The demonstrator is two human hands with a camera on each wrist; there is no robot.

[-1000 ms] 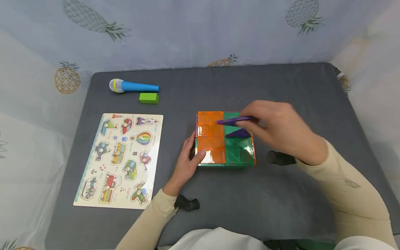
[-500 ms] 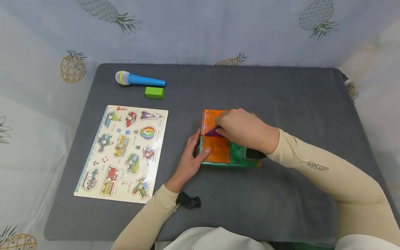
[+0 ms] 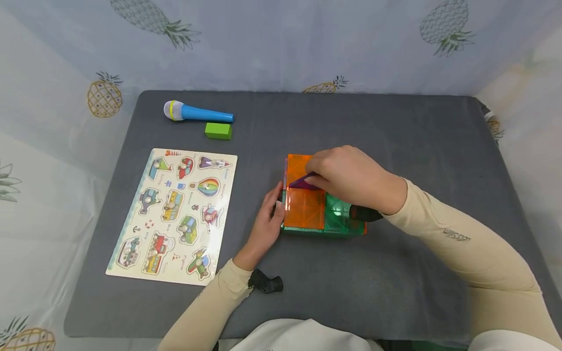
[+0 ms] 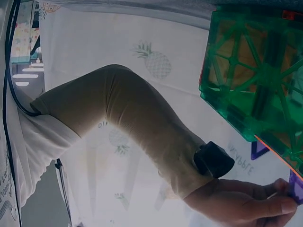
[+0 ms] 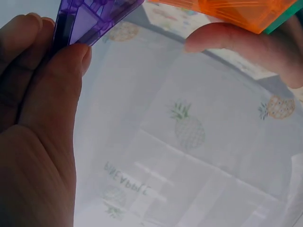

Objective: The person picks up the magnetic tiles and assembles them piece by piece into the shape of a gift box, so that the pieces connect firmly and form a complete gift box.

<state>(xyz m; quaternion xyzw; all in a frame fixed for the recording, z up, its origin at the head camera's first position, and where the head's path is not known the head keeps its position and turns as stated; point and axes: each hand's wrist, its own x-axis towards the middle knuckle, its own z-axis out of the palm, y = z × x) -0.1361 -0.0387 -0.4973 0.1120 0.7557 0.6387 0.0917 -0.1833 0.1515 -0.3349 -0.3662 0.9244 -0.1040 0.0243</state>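
Observation:
A box of translucent magnetic tiles stands on the table, with orange tiles and green tiles on its top. My right hand pinches a purple triangular magnetic tile between thumb and fingers, its lower edge close over the orange top near the left side. The right wrist view shows this purple tile above the thumb. My left hand rests against the box's left wall with fairly straight fingers, thumb at the edge. In the left wrist view, another purple tile juts from the top; the right hand hides it in the head view.
A picture puzzle board lies to the left. Behind it are a blue toy microphone and a green block. A black wrist camera sits on the left wrist. The grey table meets a pineapple-print curtain at the back.
My right hand has carried the purple tile leftward and down to the orange top. My left thumb has slid off the top to the box's left edge. The head view has shifted slightly.

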